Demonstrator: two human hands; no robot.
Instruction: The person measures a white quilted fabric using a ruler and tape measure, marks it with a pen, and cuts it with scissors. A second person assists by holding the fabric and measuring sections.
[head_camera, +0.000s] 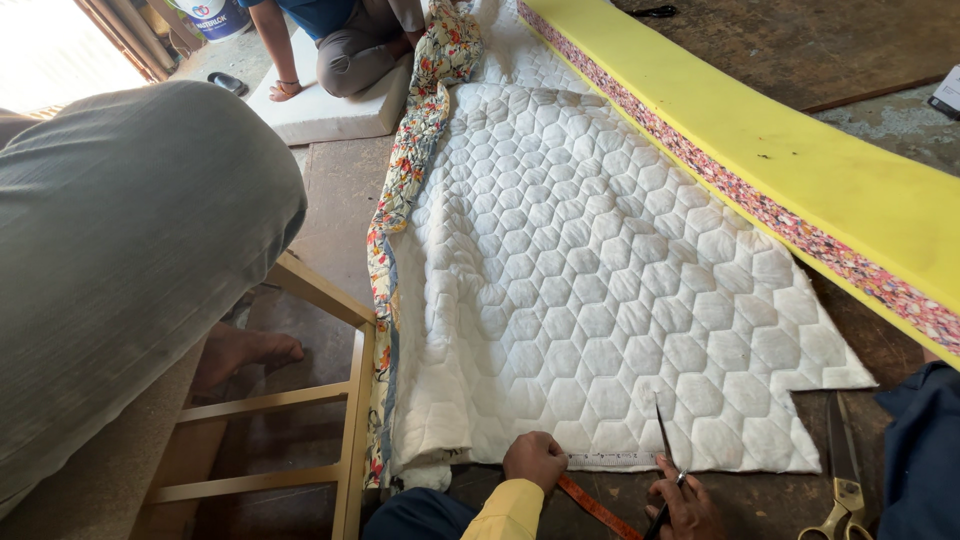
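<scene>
A white quilted sheet (590, 270) lies spread on the floor (335, 200), a yellow foam slab (800, 150) along its far side. At its near edge, the left hand (534, 460) presses closed on a measuring tape (605, 462); the right hand (682, 505) grips small scissors (664, 440)

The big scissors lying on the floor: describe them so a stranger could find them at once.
Start at the white quilted fabric spread on the floor and follow its near edge to the notched right corner. Just beyond lie the brass-handled scissors, blades pointing away. Unlike the thinner pair in the right hand, nobody holds them.
</scene>
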